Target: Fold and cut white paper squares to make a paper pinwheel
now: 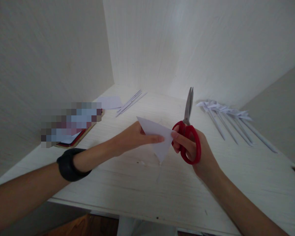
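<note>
My left hand (131, 137) pinched the folded white paper triangle (157, 139) above the surface (127, 183); right hand (194, 147) gripped closed red scissors (188, 131), blades up. Finished paper stems (226, 121) lay right, rolled sticks (130, 102) behind. I judged this piece uncut.

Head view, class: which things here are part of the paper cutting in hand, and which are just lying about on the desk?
In hand:
- folded white paper, pinched by the left hand
- red-handled scissors, blades shut, in the right hand

Lying about:
- row of paper pieces on rolled stems, at right
- thin paper rolls and a paper sheet, at the back
- flat red-edged item, at left, partly blurred
</note>
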`<state>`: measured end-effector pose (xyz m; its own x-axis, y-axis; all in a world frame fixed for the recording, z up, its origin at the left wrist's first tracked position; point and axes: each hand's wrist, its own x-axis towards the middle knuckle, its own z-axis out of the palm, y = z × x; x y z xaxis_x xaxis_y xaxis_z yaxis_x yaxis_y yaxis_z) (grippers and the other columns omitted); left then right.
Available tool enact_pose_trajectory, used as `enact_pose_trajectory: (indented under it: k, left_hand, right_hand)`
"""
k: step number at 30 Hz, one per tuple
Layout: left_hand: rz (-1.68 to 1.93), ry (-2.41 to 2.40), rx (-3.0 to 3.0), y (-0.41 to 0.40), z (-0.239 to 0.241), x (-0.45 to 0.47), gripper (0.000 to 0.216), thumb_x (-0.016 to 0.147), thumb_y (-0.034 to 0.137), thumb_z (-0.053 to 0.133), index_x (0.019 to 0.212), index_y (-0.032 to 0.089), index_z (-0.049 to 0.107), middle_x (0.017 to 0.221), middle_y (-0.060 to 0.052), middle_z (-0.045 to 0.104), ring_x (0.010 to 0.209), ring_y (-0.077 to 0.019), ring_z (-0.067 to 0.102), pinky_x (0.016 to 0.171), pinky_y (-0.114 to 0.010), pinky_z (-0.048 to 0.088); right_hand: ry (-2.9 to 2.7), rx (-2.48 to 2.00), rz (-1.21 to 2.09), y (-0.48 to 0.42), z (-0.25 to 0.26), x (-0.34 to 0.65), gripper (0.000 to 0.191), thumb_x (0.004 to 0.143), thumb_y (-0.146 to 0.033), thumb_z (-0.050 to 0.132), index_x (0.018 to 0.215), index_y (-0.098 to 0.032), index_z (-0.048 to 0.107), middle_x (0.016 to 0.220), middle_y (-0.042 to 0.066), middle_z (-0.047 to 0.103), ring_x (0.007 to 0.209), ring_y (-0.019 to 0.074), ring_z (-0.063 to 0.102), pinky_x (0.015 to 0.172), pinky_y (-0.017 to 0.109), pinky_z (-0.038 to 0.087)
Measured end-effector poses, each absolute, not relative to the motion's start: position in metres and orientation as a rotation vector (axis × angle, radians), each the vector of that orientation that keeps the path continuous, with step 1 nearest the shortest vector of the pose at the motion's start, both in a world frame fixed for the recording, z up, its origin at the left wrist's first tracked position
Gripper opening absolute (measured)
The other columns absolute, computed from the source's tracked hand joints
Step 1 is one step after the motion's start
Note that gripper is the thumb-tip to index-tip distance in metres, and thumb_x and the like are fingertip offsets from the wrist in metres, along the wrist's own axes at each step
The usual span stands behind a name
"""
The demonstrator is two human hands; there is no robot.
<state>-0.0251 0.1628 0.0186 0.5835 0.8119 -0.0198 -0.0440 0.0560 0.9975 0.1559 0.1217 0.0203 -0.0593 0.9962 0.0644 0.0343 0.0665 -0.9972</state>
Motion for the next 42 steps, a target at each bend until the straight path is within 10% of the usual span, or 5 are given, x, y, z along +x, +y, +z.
enact_pose_trajectory:
  k: [30, 42]
  left_hand:
    - [0.951, 0.716, 1.38, 0.165, 0.019, -0.028, 0.016, 0.075, 0.032, 0.071, 0.077, 0.015, 0.07, 0.076, 0.0, 0.069, 0.068, -0.0097, 0.059, 0.063, -0.019, 0.044]
    - [0.484, 0.652, 1.374, 0.162, 0.023, -0.027, 0.014, 0.075, 0.023, 0.069, 0.065, 0.014, 0.065, 0.059, 0.004, 0.06, 0.053, -0.0065, 0.053, 0.05, -0.017, 0.037]
  right_hand:
    - [-1.468, -1.153, 1.281, 0.118, 0.021, 0.153, 0.017, 0.073, -0.023, 0.071, 0.071, -0.017, 0.056, 0.049, -0.007, 0.053, 0.043, 0.0064, 0.047, 0.04, 0.014, 0.038]
    - [-1.366, -1.109, 1.279, 0.121, 0.023, 0.156, 0.014, 0.073, -0.026, 0.07, 0.074, -0.017, 0.059, 0.051, -0.006, 0.052, 0.043, 0.0069, 0.045, 0.04, 0.016, 0.036]
